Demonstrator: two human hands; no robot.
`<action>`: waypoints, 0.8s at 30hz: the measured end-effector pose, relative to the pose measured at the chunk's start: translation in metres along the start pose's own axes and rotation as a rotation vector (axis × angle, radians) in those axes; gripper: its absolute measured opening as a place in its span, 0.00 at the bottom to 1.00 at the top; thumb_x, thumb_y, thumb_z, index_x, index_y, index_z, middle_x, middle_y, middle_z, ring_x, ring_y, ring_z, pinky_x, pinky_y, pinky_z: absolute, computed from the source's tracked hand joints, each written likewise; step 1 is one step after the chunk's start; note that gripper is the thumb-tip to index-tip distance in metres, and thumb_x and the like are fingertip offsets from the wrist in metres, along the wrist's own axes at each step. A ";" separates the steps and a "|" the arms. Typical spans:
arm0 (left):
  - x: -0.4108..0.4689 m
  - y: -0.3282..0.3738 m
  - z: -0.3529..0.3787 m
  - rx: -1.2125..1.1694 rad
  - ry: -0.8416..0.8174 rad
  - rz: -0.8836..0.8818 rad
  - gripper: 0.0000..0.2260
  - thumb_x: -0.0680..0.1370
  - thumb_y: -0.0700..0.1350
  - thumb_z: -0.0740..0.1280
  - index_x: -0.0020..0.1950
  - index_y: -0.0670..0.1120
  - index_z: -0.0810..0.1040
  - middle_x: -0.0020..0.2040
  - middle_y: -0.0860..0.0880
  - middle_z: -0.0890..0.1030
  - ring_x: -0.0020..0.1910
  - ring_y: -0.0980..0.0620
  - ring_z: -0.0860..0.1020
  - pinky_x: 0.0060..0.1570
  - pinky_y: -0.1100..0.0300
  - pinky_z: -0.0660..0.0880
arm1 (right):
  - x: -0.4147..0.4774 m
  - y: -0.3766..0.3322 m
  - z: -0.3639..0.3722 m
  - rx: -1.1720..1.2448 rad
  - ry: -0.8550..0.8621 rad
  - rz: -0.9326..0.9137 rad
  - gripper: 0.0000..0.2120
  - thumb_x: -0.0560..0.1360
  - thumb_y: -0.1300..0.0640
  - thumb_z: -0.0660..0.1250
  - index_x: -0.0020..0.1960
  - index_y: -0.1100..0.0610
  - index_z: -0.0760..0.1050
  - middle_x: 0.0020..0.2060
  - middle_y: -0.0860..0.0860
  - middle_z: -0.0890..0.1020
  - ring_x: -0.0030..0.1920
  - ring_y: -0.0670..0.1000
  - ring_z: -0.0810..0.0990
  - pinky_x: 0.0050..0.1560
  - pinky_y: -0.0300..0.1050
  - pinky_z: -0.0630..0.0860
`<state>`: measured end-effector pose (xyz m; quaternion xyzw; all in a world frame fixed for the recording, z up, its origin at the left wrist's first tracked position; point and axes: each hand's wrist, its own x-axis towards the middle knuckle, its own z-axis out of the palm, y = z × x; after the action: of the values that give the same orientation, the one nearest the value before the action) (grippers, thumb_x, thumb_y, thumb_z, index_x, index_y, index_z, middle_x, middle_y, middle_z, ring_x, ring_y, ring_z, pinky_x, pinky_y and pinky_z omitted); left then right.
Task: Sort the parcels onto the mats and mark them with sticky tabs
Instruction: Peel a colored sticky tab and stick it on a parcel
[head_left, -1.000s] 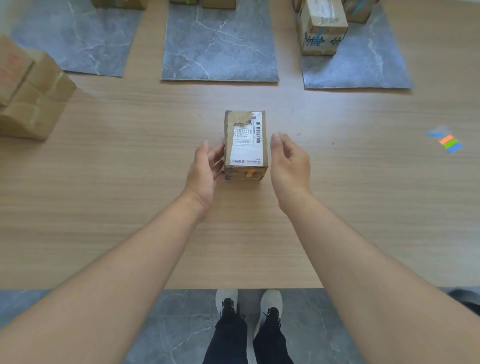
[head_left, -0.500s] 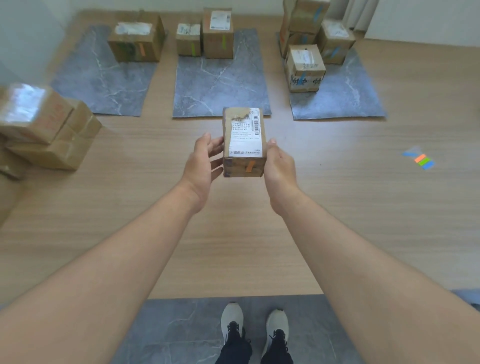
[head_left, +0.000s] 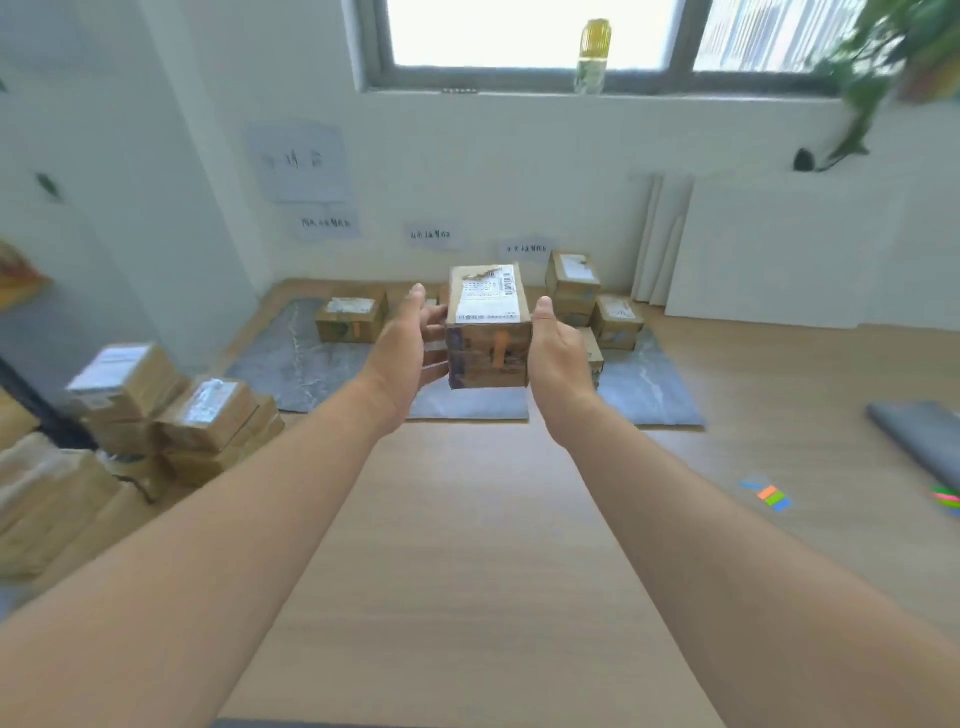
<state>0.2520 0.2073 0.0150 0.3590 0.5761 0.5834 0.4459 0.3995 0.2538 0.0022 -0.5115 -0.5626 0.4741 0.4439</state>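
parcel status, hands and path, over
Left hand and right hand hold parcel by its sides, off the floor. Orange tab on near face. No obstacle seen before mats.

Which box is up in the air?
The brown cardboard parcel with an orange tab, held by left hand and right hand; other boxes are set down.

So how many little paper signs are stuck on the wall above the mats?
3 little signs: the left sign, the middle sign, and the right sign just above the held parcel. A bigger sheet hangs higher up; none looks hidden.
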 end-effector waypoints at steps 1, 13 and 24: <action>-0.007 0.016 0.003 0.008 -0.006 0.005 0.27 0.84 0.61 0.48 0.63 0.46 0.80 0.51 0.47 0.85 0.51 0.46 0.82 0.53 0.53 0.78 | -0.002 -0.013 -0.006 0.004 -0.004 -0.018 0.27 0.86 0.40 0.49 0.43 0.50 0.80 0.41 0.45 0.85 0.45 0.47 0.82 0.46 0.42 0.75; -0.060 0.110 0.027 0.138 0.046 0.034 0.26 0.85 0.61 0.48 0.61 0.46 0.77 0.44 0.46 0.81 0.43 0.49 0.80 0.48 0.55 0.78 | -0.013 -0.083 -0.032 0.081 -0.052 -0.062 0.27 0.85 0.38 0.50 0.44 0.54 0.80 0.44 0.54 0.86 0.49 0.57 0.85 0.59 0.58 0.80; -0.035 0.123 -0.013 0.086 0.140 0.061 0.29 0.84 0.63 0.48 0.63 0.43 0.78 0.47 0.44 0.81 0.45 0.46 0.81 0.52 0.52 0.79 | 0.007 -0.111 0.006 0.033 -0.128 -0.123 0.26 0.86 0.42 0.50 0.42 0.52 0.80 0.37 0.48 0.84 0.43 0.53 0.84 0.55 0.52 0.81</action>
<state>0.2389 0.1781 0.1395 0.3535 0.6193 0.5951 0.3706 0.3763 0.2568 0.1110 -0.4372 -0.6122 0.4871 0.4436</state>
